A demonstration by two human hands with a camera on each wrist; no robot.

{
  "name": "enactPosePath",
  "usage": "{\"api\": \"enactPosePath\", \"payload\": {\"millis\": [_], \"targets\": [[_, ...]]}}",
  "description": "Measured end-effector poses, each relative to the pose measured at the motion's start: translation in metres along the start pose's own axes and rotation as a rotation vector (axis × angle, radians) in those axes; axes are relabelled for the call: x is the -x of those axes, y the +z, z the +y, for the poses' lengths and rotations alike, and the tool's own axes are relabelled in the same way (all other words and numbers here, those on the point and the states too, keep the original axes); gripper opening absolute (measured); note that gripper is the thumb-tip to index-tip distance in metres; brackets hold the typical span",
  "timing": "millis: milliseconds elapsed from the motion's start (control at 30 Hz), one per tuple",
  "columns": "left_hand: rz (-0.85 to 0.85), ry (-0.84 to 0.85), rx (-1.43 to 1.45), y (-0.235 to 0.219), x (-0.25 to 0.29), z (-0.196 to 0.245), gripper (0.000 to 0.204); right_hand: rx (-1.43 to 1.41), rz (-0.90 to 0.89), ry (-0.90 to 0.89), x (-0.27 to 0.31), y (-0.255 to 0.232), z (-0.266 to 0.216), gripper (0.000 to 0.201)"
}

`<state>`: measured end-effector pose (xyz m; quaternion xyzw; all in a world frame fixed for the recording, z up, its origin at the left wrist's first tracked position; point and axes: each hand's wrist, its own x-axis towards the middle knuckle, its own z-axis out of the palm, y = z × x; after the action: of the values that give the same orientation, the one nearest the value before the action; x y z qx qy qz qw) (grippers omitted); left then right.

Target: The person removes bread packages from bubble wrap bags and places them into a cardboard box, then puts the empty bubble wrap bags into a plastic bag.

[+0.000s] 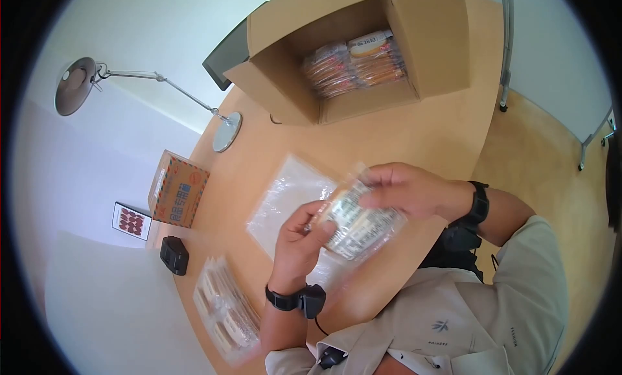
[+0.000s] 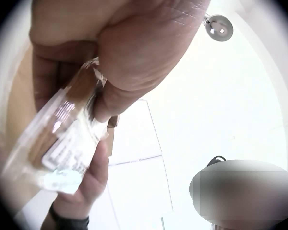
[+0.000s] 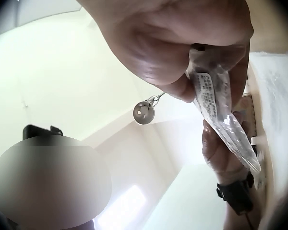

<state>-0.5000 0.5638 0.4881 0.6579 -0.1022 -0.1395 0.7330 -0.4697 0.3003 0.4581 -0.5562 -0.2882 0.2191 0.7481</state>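
Observation:
Both hands hold a clear plastic packet with white printed labels and brownish contents [image 1: 355,227] over the near part of the desk. The left hand [image 1: 299,246] grips its left side, thumb on the labelled face. On the opposite side, the right hand [image 1: 407,191] pinches it between thumb and fingers. In the left wrist view the packet [image 2: 69,141] is tilted, with brown contents showing through the film. Its edge and a printed label [image 3: 207,95] appear in the right wrist view. Beneath the hands lie flat clear plastic bags [image 1: 280,203].
An open cardboard carton [image 1: 444,47] at the back holds stacks of wrapped packets [image 1: 353,67]. Filled clear bags [image 1: 227,307] are stacked at the left front. A desk lamp [image 1: 227,132], a small printed box [image 1: 183,192] and a black device [image 1: 173,255] stand along the left side.

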Motion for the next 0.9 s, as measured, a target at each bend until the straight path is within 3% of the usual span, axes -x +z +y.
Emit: {"api": "enactPosePath", "payload": {"millis": [67, 100, 167, 233, 300, 367, 400, 467, 600, 633, 700, 733, 800, 900], "targets": [[0.091, 0.115, 0.155, -0.012, -0.004, -0.002, 0.038, -0.734, 0.060, 0.051, -0.005, -0.006, 0.004, 0.043], [0.090, 0.124, 0.161, -0.017, -0.005, 0.002, 0.038, -0.724, 0.058, 0.053, -0.006, -0.007, 0.007, 0.043], [0.184, 0.144, 0.231, -0.021, -0.009, 0.011, 0.033, -0.278, 0.118, 0.127, -0.005, -0.002, 0.016, 0.037], [0.210, 0.148, 0.213, -0.020, -0.015, 0.000, 0.031, -0.197, 0.071, 0.166, -0.011, 0.011, 0.019, 0.034], [0.119, 0.099, 0.183, -0.023, -0.024, -0.017, 0.031, -0.106, 0.027, 0.197, -0.020, 0.021, 0.021, 0.032], [0.134, 0.105, 0.188, -0.024, -0.025, -0.019, 0.030, -0.088, 0.199, 0.126, -0.030, 0.022, 0.029, 0.028], [0.103, 0.131, 0.153, -0.028, -0.022, -0.015, 0.032, -0.070, 0.204, 0.129, -0.035, 0.012, 0.028, 0.028], [0.140, 0.184, 0.080, -0.029, -0.008, -0.005, 0.032, -0.057, 0.369, -0.114, -0.051, -0.024, 0.018, 0.025], [0.110, 0.179, 0.011, -0.058, 0.030, -0.016, 0.026, -0.164, 0.806, -0.339, -0.104, -0.116, -0.008, 0.016], [0.149, 0.145, -0.058, -0.058, 0.039, -0.018, 0.022, -0.146, 0.802, -0.346, -0.116, -0.137, -0.013, 0.016], [0.190, 0.128, -0.115, -0.056, 0.053, -0.022, 0.020, -0.095, 1.036, -0.348, -0.136, -0.173, -0.019, 0.011], [0.200, 0.111, -0.135, -0.054, 0.058, -0.023, 0.018, -0.077, 1.026, -0.357, -0.144, -0.183, -0.020, 0.011], [0.190, 0.058, -0.093, -0.055, 0.066, -0.027, 0.016, 0.055, 1.197, -0.396, -0.158, -0.198, -0.019, 0.009], [0.196, 0.032, -0.123, -0.052, 0.069, -0.024, 0.016, -0.080, 1.228, -0.322, -0.170, -0.216, -0.011, 0.011]]}}
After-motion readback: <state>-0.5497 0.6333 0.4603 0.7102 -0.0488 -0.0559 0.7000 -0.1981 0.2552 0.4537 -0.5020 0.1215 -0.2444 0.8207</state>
